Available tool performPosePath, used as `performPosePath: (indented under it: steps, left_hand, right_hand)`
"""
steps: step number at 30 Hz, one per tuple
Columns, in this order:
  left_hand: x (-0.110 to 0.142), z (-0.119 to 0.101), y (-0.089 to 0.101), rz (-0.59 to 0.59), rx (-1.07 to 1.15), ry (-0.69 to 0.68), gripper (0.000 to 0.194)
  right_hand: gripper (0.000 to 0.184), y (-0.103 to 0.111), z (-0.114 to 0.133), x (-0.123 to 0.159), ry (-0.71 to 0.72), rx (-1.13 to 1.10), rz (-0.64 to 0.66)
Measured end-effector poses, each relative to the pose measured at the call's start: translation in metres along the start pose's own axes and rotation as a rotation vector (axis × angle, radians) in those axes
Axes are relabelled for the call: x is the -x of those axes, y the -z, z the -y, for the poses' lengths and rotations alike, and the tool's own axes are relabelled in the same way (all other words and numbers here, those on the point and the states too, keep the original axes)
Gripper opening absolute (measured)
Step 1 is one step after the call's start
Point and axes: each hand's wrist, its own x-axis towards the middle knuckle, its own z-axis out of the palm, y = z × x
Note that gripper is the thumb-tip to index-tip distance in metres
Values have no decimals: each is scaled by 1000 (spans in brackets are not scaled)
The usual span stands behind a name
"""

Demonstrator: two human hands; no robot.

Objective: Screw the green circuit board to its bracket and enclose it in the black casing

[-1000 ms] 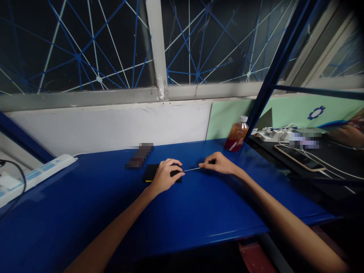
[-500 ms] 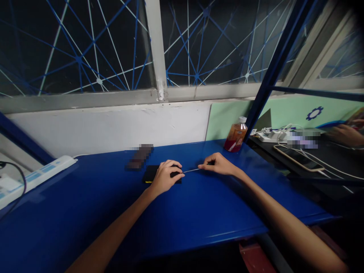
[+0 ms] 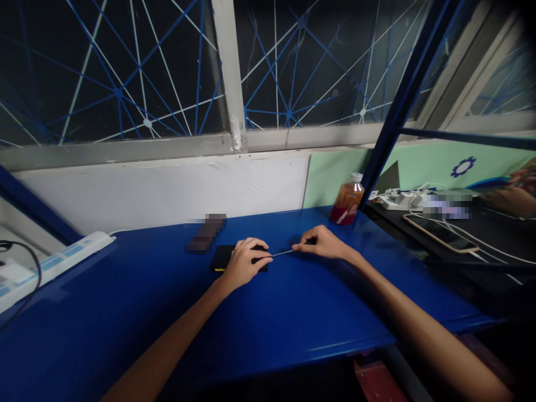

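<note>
My left hand [image 3: 244,261] lies curled over the right end of a flat black device [image 3: 221,257] on the blue table [image 3: 259,318], fingers closed on it. My right hand [image 3: 321,243] sits to its right, pinching a thin silvery rod [image 3: 283,253] that runs from its fingertips to the device under my left fingers. The part of the rod inside my right hand is hidden. A small blurred dark object [image 3: 206,231] lies just behind the device.
An orange drink bottle [image 3: 347,199] stands at the table's back right by a blue post [image 3: 397,106]. A white power strip [image 3: 54,261] lies at the far left. On the dark bench to the right are a phone [image 3: 441,232], white cables and another person's hand [image 3: 513,198].
Both hands hold nearly the same pose; my left fingers have shifted slightly on the device. The view has tilted a little.
</note>
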Motion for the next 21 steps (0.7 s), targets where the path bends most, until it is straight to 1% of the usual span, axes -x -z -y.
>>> performPosePath:
  steps: [6, 15, 17, 21]
  left_hand:
    - [1, -2, 2, 28, -23, -26, 12]
    - [0, -4, 2, 56, -43, -33, 16]
    - [-1, -4, 5, 73, -64, -23, 24]
    - [-1, 1, 13, 162, -106, -17, 61]
  right_hand:
    - [49, 0, 0, 0, 5, 23, -7]
    - [47, 0, 0, 1, 0, -8, -16]
    - [47, 1, 0, 1, -4, -19, -9]
    - [47, 2, -1, 1, -4, -31, -8]
